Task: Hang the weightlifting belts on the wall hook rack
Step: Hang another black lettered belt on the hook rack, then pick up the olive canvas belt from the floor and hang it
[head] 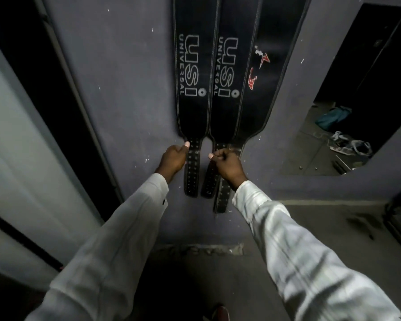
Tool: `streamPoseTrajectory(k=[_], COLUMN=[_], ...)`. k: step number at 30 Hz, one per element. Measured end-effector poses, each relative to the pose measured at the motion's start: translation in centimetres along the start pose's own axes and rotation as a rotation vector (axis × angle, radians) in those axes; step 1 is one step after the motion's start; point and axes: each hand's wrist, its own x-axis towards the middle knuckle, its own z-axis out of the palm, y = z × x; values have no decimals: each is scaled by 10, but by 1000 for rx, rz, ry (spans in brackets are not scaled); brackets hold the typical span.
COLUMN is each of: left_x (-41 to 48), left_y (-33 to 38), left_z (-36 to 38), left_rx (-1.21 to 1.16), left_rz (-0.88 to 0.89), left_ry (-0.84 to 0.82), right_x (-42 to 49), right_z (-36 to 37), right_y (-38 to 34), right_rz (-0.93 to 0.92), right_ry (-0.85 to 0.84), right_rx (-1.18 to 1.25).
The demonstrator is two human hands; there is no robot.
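Three black weightlifting belts hang side by side down a grey wall. The left belt (190,66) and the middle belt (227,70) carry white "USI UNIVERSAL" lettering. The right belt (266,66) has a red logo and lies partly behind the middle one. The hook rack is above the frame, out of view. My left hand (174,159) grips the perforated strap (192,172) of the left belt, thumb on its edge. My right hand (226,164) is closed around the narrow straps of the middle and right belts (221,195).
A mirror (347,107) is set in the wall to the right, reflecting a teal bag (333,117) and shoes on the floor. A dark door frame (63,93) runs down the left. The floor lies below, with my shoe (219,312) at the bottom edge.
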Motion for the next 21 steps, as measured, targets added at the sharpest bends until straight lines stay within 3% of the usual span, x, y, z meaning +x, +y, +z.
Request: streamPoseTrajectory(k=[8, 13, 21], left_x=[-122, -224, -399], left_y=[-82, -156, -256], left_z=[27, 35, 46], left_rx=[-265, -341, -378], left_rz=[-196, -319, -656], left_ry=[-131, -79, 46], right_x=[-111, -206, -349], right_z=[-9, -13, -4], right_y=[39, 89, 170], right_rz=[109, 212, 436], right_ry=[-184, -338, -536], right_rx=[178, 206, 131])
